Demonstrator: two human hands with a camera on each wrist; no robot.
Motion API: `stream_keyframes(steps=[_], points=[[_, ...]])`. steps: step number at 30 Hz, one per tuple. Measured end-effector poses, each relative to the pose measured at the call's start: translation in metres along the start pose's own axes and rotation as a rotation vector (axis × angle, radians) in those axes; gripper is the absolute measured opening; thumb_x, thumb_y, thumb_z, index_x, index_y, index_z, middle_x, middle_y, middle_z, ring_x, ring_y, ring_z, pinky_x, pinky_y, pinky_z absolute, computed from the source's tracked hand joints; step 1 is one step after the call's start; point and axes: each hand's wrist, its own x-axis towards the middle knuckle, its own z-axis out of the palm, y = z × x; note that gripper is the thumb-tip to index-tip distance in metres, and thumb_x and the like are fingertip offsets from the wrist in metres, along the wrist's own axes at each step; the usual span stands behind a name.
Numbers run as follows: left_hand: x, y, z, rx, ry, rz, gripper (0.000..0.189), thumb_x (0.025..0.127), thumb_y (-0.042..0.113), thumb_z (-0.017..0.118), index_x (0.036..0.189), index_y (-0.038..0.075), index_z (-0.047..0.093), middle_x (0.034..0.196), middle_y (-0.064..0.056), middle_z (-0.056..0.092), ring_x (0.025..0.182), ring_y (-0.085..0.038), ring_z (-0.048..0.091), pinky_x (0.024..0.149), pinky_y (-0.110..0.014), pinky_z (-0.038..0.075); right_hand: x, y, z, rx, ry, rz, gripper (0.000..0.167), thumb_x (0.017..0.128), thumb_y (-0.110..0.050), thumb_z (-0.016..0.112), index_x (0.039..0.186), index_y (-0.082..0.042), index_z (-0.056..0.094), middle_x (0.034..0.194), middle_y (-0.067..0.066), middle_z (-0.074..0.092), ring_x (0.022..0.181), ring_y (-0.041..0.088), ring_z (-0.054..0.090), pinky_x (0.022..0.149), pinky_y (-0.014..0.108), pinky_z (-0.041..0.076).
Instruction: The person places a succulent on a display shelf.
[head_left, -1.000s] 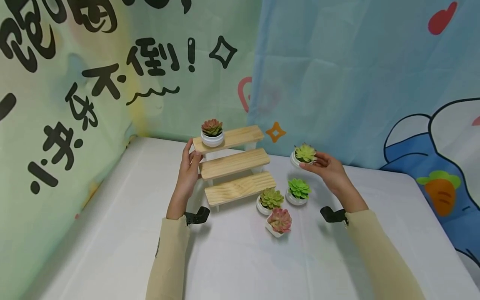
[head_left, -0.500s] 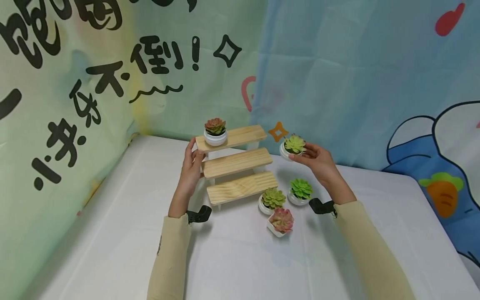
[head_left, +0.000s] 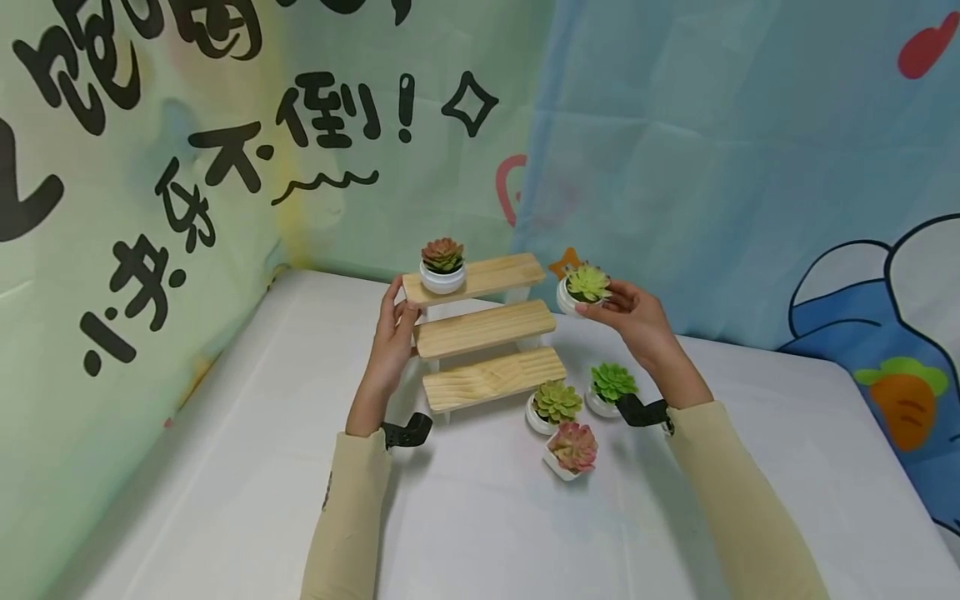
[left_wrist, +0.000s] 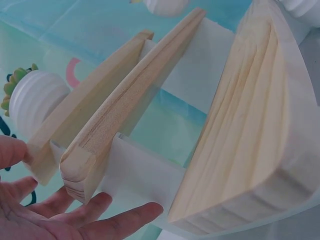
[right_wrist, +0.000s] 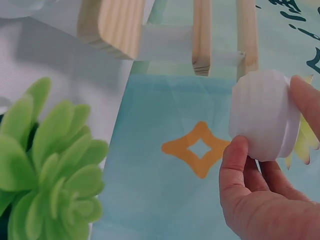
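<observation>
A three-tier wooden shelf stand (head_left: 486, 327) with white side supports stands on the table. My left hand (head_left: 392, 337) holds its left end, with fingers (left_wrist: 125, 220) against the white support. A reddish succulent in a white pot (head_left: 442, 279) sits on the top tier's left part. My right hand (head_left: 637, 321) grips a white pot (right_wrist: 262, 115) with a pale green succulent (head_left: 587, 283), raised just right of the top tier. In front of the stand's right end are a yellow-green potted succulent (head_left: 557, 402), a bright green one (head_left: 613, 383) and a pink one (head_left: 574, 447).
A white cloth covers the table (head_left: 487, 517). Close behind the stand hangs a printed fabric backdrop (head_left: 645, 167), and another printed panel rises along the left side. The bright green succulent stands under the right wrist.
My right hand has carried the pale green potted succulent leftward, closer to the stand's top tier. The left hand stays at the stand's left end. The head view has shifted slightly.
</observation>
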Motion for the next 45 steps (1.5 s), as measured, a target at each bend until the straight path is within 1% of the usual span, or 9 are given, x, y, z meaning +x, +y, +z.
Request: stream_keyframes(steps=[4, 11, 14, 17, 24, 32, 37, 40, 45], points=[[0.0, 0.001, 0.0, -0.001, 0.009, -0.01, 0.056, 0.108, 0.026, 0.034, 0.158, 0.019, 0.008, 0.148, -0.02, 0.037, 0.136, -0.037, 0.039, 0.089, -0.06, 0.05, 0.001, -0.006, 0.002, 0.002, -0.002, -0.011, 0.084, 0.094, -0.025, 0.067, 0.156, -0.003, 0.014, 0.156, 0.02, 0.023, 0.14, 0.035, 0.027, 0.115, 0.046, 0.028], [0.001, 0.0, 0.0, 0.002, -0.002, 0.008, 0.057, 0.109, 0.025, 0.033, 0.158, 0.017, 0.007, 0.146, -0.024, 0.036, 0.131, -0.047, 0.041, 0.087, -0.059, 0.051, 0.004, -0.015, 0.003, -0.004, -0.005, -0.029, 0.085, 0.094, -0.025, 0.067, 0.156, -0.003, 0.014, 0.157, 0.02, 0.023, 0.141, 0.034, 0.027, 0.115, 0.047, 0.028], [0.0, -0.001, 0.001, 0.0, 0.003, 0.004, 0.056, 0.109, 0.025, 0.033, 0.158, 0.017, 0.007, 0.146, -0.023, 0.037, 0.133, -0.043, 0.041, 0.088, -0.059, 0.051, 0.006, -0.019, 0.005, -0.007, -0.009, -0.026, 0.086, 0.093, -0.028, 0.069, 0.156, -0.005, 0.014, 0.157, 0.018, 0.023, 0.141, 0.033, 0.028, 0.115, 0.048, 0.028], [-0.001, 0.0, 0.002, 0.001, 0.008, 0.0, 0.056, 0.109, 0.025, 0.032, 0.158, 0.017, 0.008, 0.146, -0.022, 0.037, 0.135, -0.04, 0.04, 0.088, -0.06, 0.051, 0.007, -0.023, 0.009, 0.014, -0.021, -0.026, 0.087, 0.093, -0.027, 0.069, 0.157, -0.006, 0.014, 0.158, 0.016, 0.022, 0.142, 0.032, 0.027, 0.115, 0.047, 0.028], [-0.001, 0.0, 0.002, -0.006, 0.007, -0.003, 0.056, 0.109, 0.025, 0.033, 0.158, 0.018, 0.008, 0.146, -0.022, 0.037, 0.134, -0.04, 0.041, 0.088, -0.059, 0.051, 0.01, -0.033, 0.021, 0.044, -0.033, -0.035, 0.083, 0.094, -0.024, 0.068, 0.156, -0.007, 0.016, 0.157, 0.015, 0.023, 0.141, 0.031, 0.028, 0.116, 0.046, 0.028], [-0.001, 0.0, 0.001, -0.008, 0.005, -0.001, 0.056, 0.109, 0.025, 0.033, 0.158, 0.016, 0.008, 0.146, -0.023, 0.036, 0.134, -0.042, 0.04, 0.087, -0.059, 0.052, 0.016, -0.041, 0.036, 0.065, -0.025, -0.066, 0.077, 0.094, -0.021, 0.068, 0.154, -0.004, 0.024, 0.151, 0.017, 0.033, 0.135, 0.03, 0.035, 0.114, 0.042, 0.032], [0.0, -0.002, 0.001, -0.008, 0.006, -0.004, 0.056, 0.109, 0.025, 0.033, 0.158, 0.017, 0.008, 0.146, -0.023, 0.037, 0.134, -0.04, 0.041, 0.087, -0.059, 0.051, 0.021, -0.043, 0.046, 0.088, -0.045, -0.103, 0.072, 0.094, -0.017, 0.067, 0.152, -0.003, 0.029, 0.148, 0.017, 0.036, 0.13, 0.029, 0.039, 0.112, 0.041, 0.034], [0.001, -0.002, 0.0, -0.01, 0.007, 0.0, 0.056, 0.109, 0.025, 0.033, 0.158, 0.017, 0.008, 0.147, -0.023, 0.036, 0.134, -0.041, 0.04, 0.088, -0.059, 0.051, 0.023, -0.045, 0.052, 0.09, -0.055, -0.119, 0.07, 0.093, -0.016, 0.067, 0.151, -0.003, 0.031, 0.148, 0.016, 0.036, 0.13, 0.029, 0.039, 0.112, 0.041, 0.034], [0.001, -0.001, 0.0, -0.016, 0.007, -0.001, 0.056, 0.109, 0.025, 0.034, 0.158, 0.017, 0.008, 0.147, -0.023, 0.035, 0.132, -0.045, 0.041, 0.088, -0.059, 0.051, 0.027, -0.05, 0.06, 0.084, -0.063, -0.114, 0.073, 0.093, -0.017, 0.068, 0.152, -0.003, 0.028, 0.152, 0.015, 0.033, 0.135, 0.03, 0.037, 0.113, 0.041, 0.033]])
